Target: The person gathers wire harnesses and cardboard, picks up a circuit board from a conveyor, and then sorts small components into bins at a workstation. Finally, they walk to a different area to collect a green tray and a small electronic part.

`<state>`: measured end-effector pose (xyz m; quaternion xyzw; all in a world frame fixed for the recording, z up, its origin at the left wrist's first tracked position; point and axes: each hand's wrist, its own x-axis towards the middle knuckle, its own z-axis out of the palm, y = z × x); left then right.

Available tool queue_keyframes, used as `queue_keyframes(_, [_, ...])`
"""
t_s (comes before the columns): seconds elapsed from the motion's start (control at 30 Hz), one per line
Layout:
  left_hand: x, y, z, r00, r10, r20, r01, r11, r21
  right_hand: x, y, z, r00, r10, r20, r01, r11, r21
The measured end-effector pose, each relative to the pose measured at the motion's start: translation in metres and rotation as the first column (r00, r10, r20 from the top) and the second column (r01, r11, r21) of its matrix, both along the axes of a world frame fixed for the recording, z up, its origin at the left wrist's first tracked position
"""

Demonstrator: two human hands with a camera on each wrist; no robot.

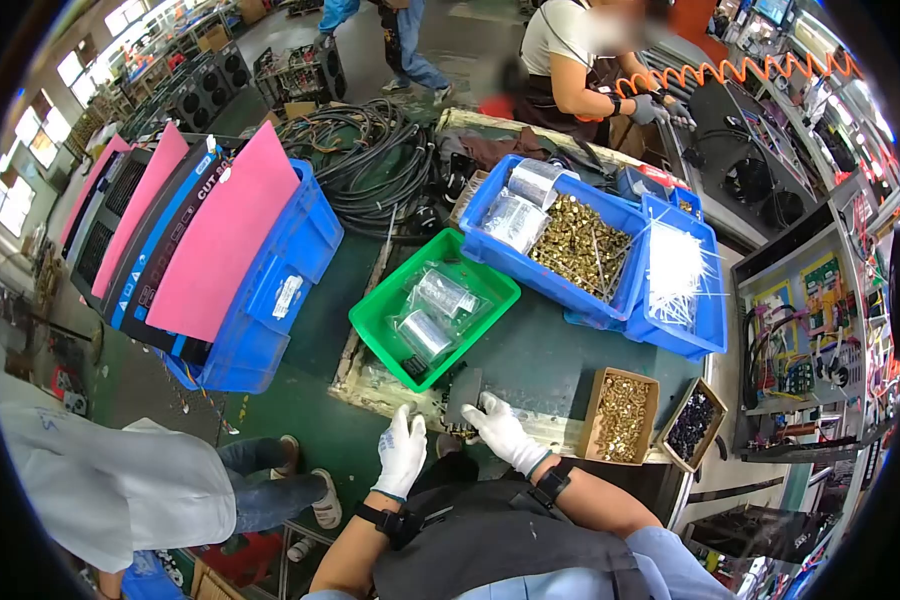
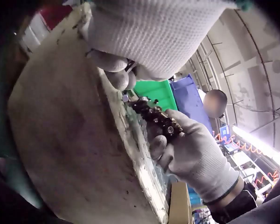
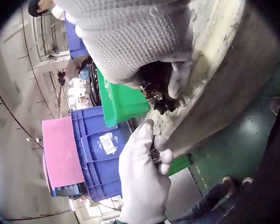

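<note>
In a white glove, my right hand (image 1: 508,432) grips a dark part (image 1: 463,390) at the table's near edge. The right wrist view shows small metal fittings along this dark part (image 3: 158,91), under the right hand (image 3: 135,42). My left hand (image 1: 402,455), also gloved, is just left of it, a short gap apart. Its curled fingers pinch a small metallic piece (image 3: 154,155), partly hidden by the fingertips. In the left wrist view the left hand (image 2: 154,37) is above and the right hand (image 2: 200,156) below, around the dark part (image 2: 156,117).
A green bin (image 1: 370,312) with wrapped cylinders stands behind the hands. Blue bins (image 1: 540,278) hold brass pieces and white ties. Cardboard boxes of brass (image 1: 592,420) and dark (image 1: 705,455) small parts are at right. People stand at left (image 1: 130,490) and behind the table.
</note>
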<state>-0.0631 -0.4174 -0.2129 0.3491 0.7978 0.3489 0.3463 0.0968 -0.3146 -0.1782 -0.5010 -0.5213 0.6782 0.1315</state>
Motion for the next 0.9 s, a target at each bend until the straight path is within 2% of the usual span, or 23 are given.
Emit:
queue_keyframes(0.03, [-0.001, -0.002, 0.003, 0.998, 0.032, 0.053, -0.031, 0.999, -0.016, -0.003, 0.000, -0.006, 1.000, 0.006, -0.006, -0.006, 1.000, -0.004])
queue_keyframes(0.1, [-0.001, -0.002, 0.008, 0.992, 0.055, 0.112, -0.054, 0.998, -0.016, -0.008, -0.001, -0.017, 0.987, 0.148, 0.066, -0.154, 0.983, 0.103])
queue_keyframes(0.2, [-0.002, -0.002, 0.009, 0.969, 0.063, 0.240, -0.066, 0.998, 0.004, -0.009, 0.005, 0.022, 0.976, 0.186, 0.109, -0.188, 0.982, 0.003])
queue_keyframes(0.23, [-0.004, -0.003, 0.008, 0.951, 0.051, 0.304, -0.060, 0.998, 0.021, -0.003, 0.006, 0.019, 0.976, 0.191, 0.108, -0.192, 0.981, 0.001])
queue_keyframes(0.27, [-0.006, -0.006, -0.001, 0.951, 0.056, 0.305, -0.065, 0.998, 0.020, 0.010, 0.008, 0.012, 0.965, 0.174, 0.198, -0.191, 0.979, 0.067])
queue_keyframes(0.3, [-0.008, -0.011, -0.016, 0.994, -0.023, 0.103, 0.020, 0.999, 0.037, 0.024, 0.010, 0.003, 0.946, 0.151, 0.286, -0.195, 0.971, 0.135])
queue_keyframes(0.33, [-0.008, -0.011, -0.019, 0.990, -0.100, -0.102, 0.104, 0.994, 0.037, 0.040, 0.009, -0.009, 0.972, 0.046, 0.231, -0.088, 0.981, 0.174])
queue_keyframes(0.37, [-0.006, -0.012, -0.021, 0.991, -0.096, -0.097, 0.100, 0.994, 0.039, 0.054, 0.007, -0.019, 0.983, -0.061, 0.173, 0.025, 0.978, 0.206])
queue_keyframes(0.4, [-0.002, -0.008, -0.009, 0.967, -0.158, -0.198, 0.161, 0.987, -0.002, 0.060, 0.007, -0.004, 0.972, -0.188, 0.142, 0.160, 0.969, 0.188])
queue_keyframes(0.43, [0.003, -0.003, 0.005, 0.929, -0.224, -0.293, 0.220, 0.974, -0.046, 0.065, 0.007, 0.009, 0.958, -0.288, 0.009, 0.288, 0.957, -0.024])
queue_keyframes(0.47, [0.009, 0.003, 0.021, 0.916, -0.249, -0.314, 0.198, 0.963, -0.185, 0.075, 0.007, -0.008, 0.969, -0.246, 0.031, 0.246, 0.969, -0.009])
queue_keyframes(0.5, [0.012, 0.003, 0.021, 0.855, -0.270, -0.442, 0.243, 0.963, -0.119, 0.095, 0.009, -0.022, 0.974, -0.217, 0.060, 0.216, 0.976, 0.027])
queue_keyframes(0.53, [0.017, 0.014, 0.044, 0.846, -0.315, -0.431, 0.253, 0.947, -0.196, 0.101, 0.010, -0.005, 0.911, 0.144, 0.387, -0.314, 0.849, 0.425])
queue_keyframes(0.57, [0.019, 0.024, 0.050, 0.857, -0.348, -0.381, 0.287, 0.935, -0.208, 0.097, 0.009, 0.009, 0.573, 0.229, 0.787, -0.794, 0.395, 0.462])
queue_keyframes(0.6, [0.020, 0.025, 0.022, 0.839, -0.313, -0.445, 0.289, 0.949, -0.124, 0.110, 0.003, -0.037, 0.658, 0.152, 0.737, -0.743, 0.287, 0.604])
queue_keyframes(0.63, [0.021, 0.027, -0.013, 0.806, -0.222, -0.549, 0.253, 0.967, -0.019, 0.099, 0.002, -0.040, 0.757, 0.230, 0.611, -0.601, 0.613, 0.514])
queue_keyframes(0.67, [0.025, 0.042, 0.020, 0.843, -0.290, -0.453, 0.179, 0.945, -0.273, 0.087, 0.001, -0.043, 0.864, 0.173, 0.473, -0.368, 0.858, 0.359])
queue_keyframes(0.7, [0.023, 0.049, 0.025, 0.860, -0.306, -0.408, 0.189, 0.934, -0.302, 0.071, 0.001, -0.013, 0.971, 0.057, 0.233, -0.040, 0.996, -0.078])
queue_keyframes(0.8, [0.018, 0.053, 0.022, 0.864, -0.316, -0.391, 0.197, 0.929, -0.313, 0.062, 0.002, -0.028, 0.979, 0.115, 0.167, -0.118, 0.993, 0.009])
queue_keyframes(0.83, [0.014, 0.051, 0.006, 0.820, -0.374, -0.434, 0.285, 0.923, -0.259, 0.065, 0.002, -0.025, 0.955, 0.106, 0.276, -0.164, 0.966, 0.198])
queue_keyframes(0.87, [0.004, 0.043, -0.010, 0.767, -0.430, -0.477, 0.367, 0.903, -0.224, 0.072, -0.003, -0.023, 0.971, 0.050, 0.233, -0.131, 0.930, 0.344])
queue_keyframes(0.9, [0.005, 0.037, -0.012, 0.837, -0.268, -0.477, 0.304, 0.953, -0.002, 0.085, 0.000, -0.017, 0.792, 0.099, 0.602, -0.580, 0.425, 0.694])
